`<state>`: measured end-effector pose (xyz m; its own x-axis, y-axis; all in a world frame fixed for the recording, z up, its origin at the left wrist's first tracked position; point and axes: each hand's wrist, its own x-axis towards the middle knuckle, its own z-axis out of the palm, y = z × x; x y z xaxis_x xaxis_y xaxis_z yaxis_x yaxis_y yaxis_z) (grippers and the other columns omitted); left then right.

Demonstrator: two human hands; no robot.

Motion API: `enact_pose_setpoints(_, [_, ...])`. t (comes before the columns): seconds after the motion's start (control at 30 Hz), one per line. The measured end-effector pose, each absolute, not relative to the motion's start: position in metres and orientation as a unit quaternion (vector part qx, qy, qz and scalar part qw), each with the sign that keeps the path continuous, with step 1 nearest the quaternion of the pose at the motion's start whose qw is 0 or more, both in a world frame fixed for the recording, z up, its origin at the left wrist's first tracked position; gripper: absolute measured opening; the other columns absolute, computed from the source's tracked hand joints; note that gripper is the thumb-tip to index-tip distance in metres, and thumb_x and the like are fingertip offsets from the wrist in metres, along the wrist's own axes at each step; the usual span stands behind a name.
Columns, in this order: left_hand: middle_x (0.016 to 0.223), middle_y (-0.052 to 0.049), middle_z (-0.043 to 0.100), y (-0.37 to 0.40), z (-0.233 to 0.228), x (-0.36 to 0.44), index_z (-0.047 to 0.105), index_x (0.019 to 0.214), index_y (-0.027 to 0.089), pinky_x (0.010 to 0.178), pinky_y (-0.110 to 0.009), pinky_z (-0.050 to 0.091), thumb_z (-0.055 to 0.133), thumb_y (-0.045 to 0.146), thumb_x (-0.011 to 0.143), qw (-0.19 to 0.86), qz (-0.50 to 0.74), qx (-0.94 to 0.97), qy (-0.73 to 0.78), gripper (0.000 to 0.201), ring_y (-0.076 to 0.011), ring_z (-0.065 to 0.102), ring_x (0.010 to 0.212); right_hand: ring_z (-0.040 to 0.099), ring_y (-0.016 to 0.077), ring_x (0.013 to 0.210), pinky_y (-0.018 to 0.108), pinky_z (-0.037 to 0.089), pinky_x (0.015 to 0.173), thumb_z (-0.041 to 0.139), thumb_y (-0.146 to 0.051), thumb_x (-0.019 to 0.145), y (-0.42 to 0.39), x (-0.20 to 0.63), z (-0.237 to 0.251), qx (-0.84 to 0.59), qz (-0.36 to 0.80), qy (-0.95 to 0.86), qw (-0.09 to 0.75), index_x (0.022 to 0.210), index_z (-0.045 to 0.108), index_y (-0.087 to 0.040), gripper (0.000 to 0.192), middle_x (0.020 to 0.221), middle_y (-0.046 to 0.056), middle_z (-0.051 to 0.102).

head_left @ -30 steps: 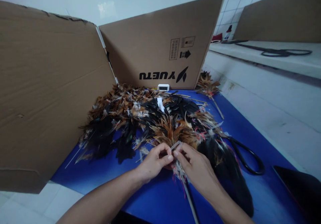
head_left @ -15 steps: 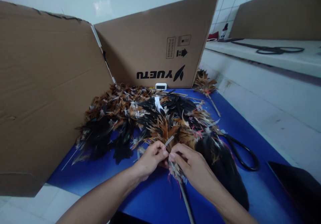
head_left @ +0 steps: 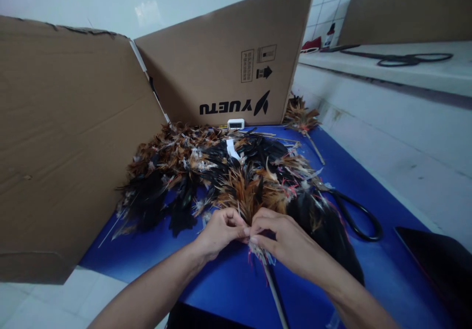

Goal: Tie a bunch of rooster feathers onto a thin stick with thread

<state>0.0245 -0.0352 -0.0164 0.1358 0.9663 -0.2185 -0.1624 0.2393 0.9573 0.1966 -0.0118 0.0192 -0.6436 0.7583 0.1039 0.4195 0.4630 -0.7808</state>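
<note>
Both hands meet at the near edge of the feather pile (head_left: 228, 176), which spreads over the blue mat (head_left: 368, 275). The left hand (head_left: 220, 231) is curled, its thumb and fingertips pinched together on the base of a brown feather bundle (head_left: 246, 194) that fans up and away from the hands into the pile. The right hand (head_left: 285, 244) is curled too, its fingertips pressed against the left hand's at the same spot, pinching the bundle where the feathers join a thin stick (head_left: 275, 292). That stick runs from the pinch toward the viewer, away from the pile, and leaves the bottom of the view. Whether anything small lies between the fingertips cannot be told. Just right of the pile, black scissors (head_left: 359, 216) lie on the mat, their blades tucked under the feathers and their loops lying clear. At the far right corner of the pile a second feather tuft on a stick (head_left: 304, 120) rests near the cardboard. Behind the pile stands a cardboard screen (head_left: 221, 63) printed with upside-down lettering, and a small white device (head_left: 236, 123) sits at its foot. A second cardboard panel (head_left: 62, 137) stands to the left of the pile. A dark flat object (head_left: 438, 265) lies on the mat well to the right of the pile, beyond the scissors.
</note>
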Motion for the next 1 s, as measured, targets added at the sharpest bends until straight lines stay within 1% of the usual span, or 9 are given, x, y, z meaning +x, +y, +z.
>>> enact_pose_setpoints(0.1, [0.06, -0.002, 0.062, -0.037, -0.017, 0.024, 0.055, 0.063, 0.011, 0.058, -0.024, 0.046, 0.079, 0.032, 0.055, 0.584, 0.448, 0.472, 0.485, 0.033, -0.0112, 0.058, 0.055, 0.053, 0.0108, 0.064, 0.022, 0.037, 0.059, 0.051, -0.013, 0.073, -0.008, 0.199, 0.017, -0.372, 0.39, -0.811, 0.229, 0.072, 0.059, -0.019, 0.011, 0.07, -0.002, 0.057])
enact_pose_setpoints(0.2, [0.066, -0.004, 0.065, -0.039, -0.016, 0.024, 0.06, 0.065, 0.011, 0.06, -0.024, 0.046, 0.073, 0.03, 0.064, 0.503, 0.429, 0.562, 0.498, 0.023, -0.0131, 0.059, 0.061, 0.048, 0.009, 0.055, 0.019, 0.033, 0.051, 0.047, -0.012, 0.073, -0.006, 0.199, 0.015, -0.385, 0.413, -0.794, 0.224, 0.075, 0.057, -0.019, 0.012, 0.06, -0.004, 0.054])
enact_pose_setpoints(0.33, [0.076, -0.005, 0.068, -0.042, -0.012, 0.022, 0.064, 0.072, 0.016, 0.07, -0.027, 0.047, 0.059, 0.022, 0.077, 0.307, 0.389, 0.734, 0.465, 0.01, -0.0152, 0.062, 0.073, 0.045, 0.0075, 0.05, 0.018, 0.03, 0.047, 0.047, -0.011, 0.071, -0.003, 0.2, 0.014, -0.377, 0.438, -0.781, 0.237, 0.075, 0.054, -0.019, 0.012, 0.054, -0.006, 0.051])
enact_pose_setpoints(0.43, [0.081, -0.006, 0.069, -0.042, -0.013, 0.019, 0.064, 0.076, 0.017, 0.077, -0.03, 0.049, 0.054, 0.016, 0.08, 0.166, 0.361, 0.829, 0.394, 0.011, -0.0154, 0.063, 0.08, 0.047, 0.0077, 0.049, 0.018, 0.031, 0.048, 0.046, -0.009, 0.07, -0.002, 0.2, 0.013, -0.371, 0.441, -0.78, 0.243, 0.075, 0.054, -0.019, 0.013, 0.053, -0.006, 0.052])
enact_pose_setpoints(0.5, [0.087, -0.008, 0.07, -0.042, -0.016, 0.017, 0.064, 0.082, 0.018, 0.08, -0.032, 0.049, 0.05, 0.013, 0.082, 0.105, 0.334, 0.865, 0.36, 0.015, -0.0164, 0.063, 0.086, 0.048, 0.008, 0.05, 0.018, 0.033, 0.05, 0.045, -0.008, 0.07, -0.001, 0.201, 0.013, -0.366, 0.432, -0.786, 0.249, 0.074, 0.055, -0.019, 0.015, 0.053, -0.006, 0.053])
enact_pose_setpoints(0.67, [0.1, -0.012, 0.067, -0.042, -0.017, 0.011, 0.065, 0.091, 0.017, 0.08, -0.038, 0.053, 0.048, 0.011, 0.081, 0.03, 0.266, 0.92, 0.288, 0.02, -0.0226, 0.061, 0.099, 0.049, 0.008, 0.051, 0.019, 0.034, 0.053, 0.043, -0.004, 0.068, 0.001, 0.202, 0.012, -0.354, 0.411, -0.798, 0.264, 0.071, 0.058, -0.019, 0.02, 0.057, -0.005, 0.056])
enact_pose_setpoints(0.8, [0.1, -0.014, 0.067, -0.037, -0.013, 0.009, 0.066, 0.088, 0.018, 0.073, -0.041, 0.055, 0.049, 0.013, 0.079, 0.013, 0.203, 0.942, 0.269, 0.02, -0.0269, 0.062, 0.097, 0.051, 0.008, 0.055, 0.019, 0.036, 0.056, 0.042, -0.001, 0.066, 0.004, 0.203, 0.012, -0.332, 0.417, -0.806, 0.256, 0.07, 0.06, -0.018, 0.025, 0.064, -0.004, 0.06])
enact_pose_setpoints(0.9, [0.102, -0.014, 0.067, -0.034, -0.012, 0.007, 0.067, 0.087, 0.019, 0.068, -0.039, 0.056, 0.049, 0.015, 0.079, -0.01, 0.159, 0.949, 0.272, 0.02, -0.0274, 0.063, 0.094, 0.05, 0.0077, 0.056, 0.019, 0.036, 0.057, 0.044, -0.001, 0.066, 0.005, 0.205, 0.012, -0.318, 0.422, -0.811, 0.252, 0.072, 0.061, -0.018, 0.025, 0.066, -0.004, 0.059])
enact_pose_setpoints(1.0, [0.103, -0.015, 0.066, -0.033, -0.012, 0.006, 0.067, 0.088, 0.019, 0.066, -0.039, 0.056, 0.049, 0.017, 0.078, -0.019, 0.159, 0.951, 0.264, 0.021, -0.0273, 0.064, 0.092, 0.05, 0.0082, 0.06, 0.019, 0.036, 0.058, 0.046, -0.001, 0.067, 0.006, 0.205, 0.012, -0.31, 0.425, -0.814, 0.247, 0.073, 0.062, -0.018, 0.023, 0.067, -0.004, 0.059])
